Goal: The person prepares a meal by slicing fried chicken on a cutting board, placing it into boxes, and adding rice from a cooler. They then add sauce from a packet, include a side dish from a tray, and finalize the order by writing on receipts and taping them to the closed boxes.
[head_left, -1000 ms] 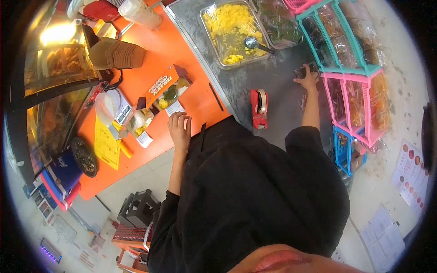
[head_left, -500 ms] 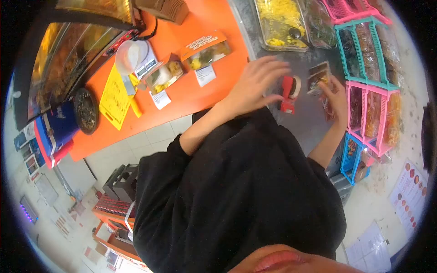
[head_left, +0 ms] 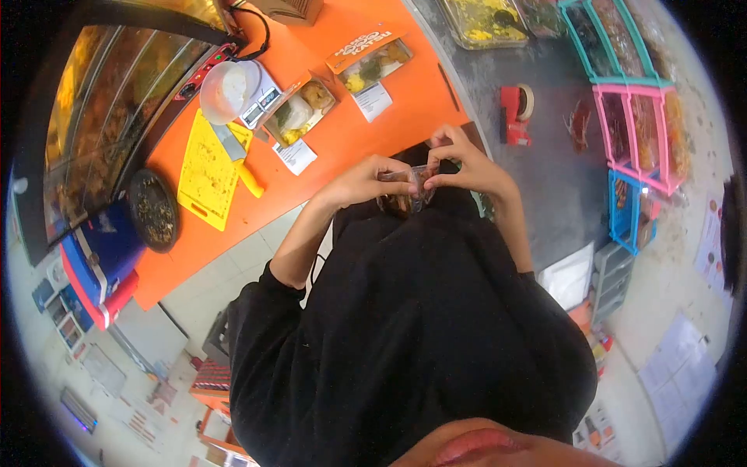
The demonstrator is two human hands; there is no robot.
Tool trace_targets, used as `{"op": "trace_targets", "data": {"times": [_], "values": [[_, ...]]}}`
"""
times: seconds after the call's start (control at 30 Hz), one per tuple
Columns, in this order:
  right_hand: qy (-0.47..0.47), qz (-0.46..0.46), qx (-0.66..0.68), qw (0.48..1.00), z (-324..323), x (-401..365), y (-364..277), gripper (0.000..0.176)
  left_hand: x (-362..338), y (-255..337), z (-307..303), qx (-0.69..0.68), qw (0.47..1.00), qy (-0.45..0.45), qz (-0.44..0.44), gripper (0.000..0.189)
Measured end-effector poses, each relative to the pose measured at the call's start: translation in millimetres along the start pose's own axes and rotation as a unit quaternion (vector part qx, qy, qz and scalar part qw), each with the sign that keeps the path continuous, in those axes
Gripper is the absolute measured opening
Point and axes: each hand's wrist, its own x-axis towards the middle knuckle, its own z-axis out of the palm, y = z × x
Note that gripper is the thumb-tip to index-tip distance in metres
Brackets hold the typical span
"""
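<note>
Together, left hand [head_left: 362, 184] and right hand [head_left: 471, 168] pinch clear packet [head_left: 402, 204], fingers curled.

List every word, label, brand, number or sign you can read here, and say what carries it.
"MANG" and "KATSU": orange box flap; the stylised word between is unclear.
Too small or blurred to read: paper slips, scale display, wall sheets.
Packet between left hand and right hand: no legible text.

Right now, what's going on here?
The person's left hand and right hand pinch a small clear packet, close in front of the black shirt; I can't tell whether it's open. The food box lettered KATSU and another food box sit unheld on the orange counter. The tape dispenser stands on the grey counter.
</note>
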Motion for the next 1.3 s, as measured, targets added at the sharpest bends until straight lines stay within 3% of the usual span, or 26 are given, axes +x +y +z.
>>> {"op": "trace_targets", "data": {"times": [0.07,0.13,0.17,0.23,0.33,0.37,0.4,0.43,0.5,0.57,0.6,0.67,0.7,0.73,0.8,0.87,0.93,0.97,1.0,1.03,1.07,1.1,1.13,1.2,1.27,1.3], "values": [[0.023,-0.042,0.028,0.998,10,2,-2,0.022,-10,12,-3,-0.041,0.998,-0.014,-0.044,0.021],[-0.066,0.093,0.185,0.976,16,-4,-3,0.023,-14,14,-6,-0.077,0.992,-0.038,-0.09,0.021],[-0.087,0.111,0.224,0.964,20,-6,-8,0.025,-14,13,-8,-0.076,0.989,-0.092,-0.089,0.022],[-0.056,0.103,0.191,0.975,32,-9,-9,0.026,-8,14,-4,-0.076,0.982,-0.152,-0.087,0.022],[-0.057,0.109,0.129,0.984,47,-22,-9,0.022,-1,30,5,0.094,0.954,-0.232,-0.164,0.026],[0.069,0.081,0.153,0.982,55,-29,-15,0.02,5,17,10,0.066,0.964,-0.246,-0.073,0.026],[0.19,0.051,0.175,0.965,59,-32,-18,0.017,10,7,15,0.065,0.967,-0.236,-0.07,0.026],[0.31,0.027,0.065,0.948,62,-36,-4,0.011,15,4,22,-0.002,0.986,-0.159,-0.049,0.025],[0.466,0.138,-0.1,0.868,62,-60,0,0.017,22,-8,38,-0.102,0.995,-0.001,0.01,0.022],[0.374,0.363,0.181,0.834,48,-99,33,0.033,38,-27,61,-0.093,0.974,0.154,0.138,0.021],[0.358,0.36,0.179,0.843,53,-101,26,0.033,43,-30,72,-0.095,0.97,0.172,0.141,0.021],[0.353,0.216,0.353,0.839,64,-104,-1,0.05,52,-36,100,-0.139,0.948,0.219,0.186,0.022],[0.384,0.126,0.394,0.826,68,-98,-16,0.044,59,-40,113,-0.119,0.943,0.252,0.185,0.021],[0.377,0.126,0.394,0.829,64,-102,-9,0.044,59,-36,123,-0.119,0.94,0.258,0.187,0.021],[0.433,0.104,0.293,0.846,56,-109,11,0.032,62,-28,141,0.1,0.932,0.296,0.182,0.022],[0.404,0.111,0.276,0.865,36,-120,-2,0.026,64,-31,147,0.14,0.924,0.274,0.225,0.028],[0.379,0.117,0.258,0.881,14,-133,-10,0.019,65,-36,158,0.082,0.892,0.406,0.18,0.039],[0.314,0.101,0.166,0.929,3,-140,-8,0.017,60,-23,162,0.197,0.843,0.466,0.181,0.043],[0.245,0.082,0.071,0.964,-8,-144,-8,0.016,60,-7,162,0.2,0.843,0.465,0.183,0.043],[0.168,0.01,0.005,0.986,-16,-146,-14,0.011,58,17,161,0.331,0.815,0.396,0.263,0.041],[0.17,0.013,0.008,0.985,-21,-150,-21,0.011,61,27,162,0.452,0.765,0.315,0.334,0.04],[0.099,0.004,-0.029,0.995,-28,-154,-29,0.012,75,17,158,0.426,0.806,0.2,0.358,0.045],[0.026,-0.005,-0.067,0.997,-34,-157,-37,0.012,81,18,157,0.425,0.807,0.199,0.358,0.045],[0.026,-0.003,-0.089,0.996,-46,-165,-53,0.012,85,32,157,0.39,0.887,0.031,0.246,0.05],[0.036,0.012,-0.114,0.993,-58,-176,-65,0.012,81,49,167,0.358,0.895,0.034,0.264,0.044],[0.043,0.03,-0.07,0.996,-64,-181,-68,0.012,80,57,172,0.346,0.915,0.013,0.208,0.039]]}}
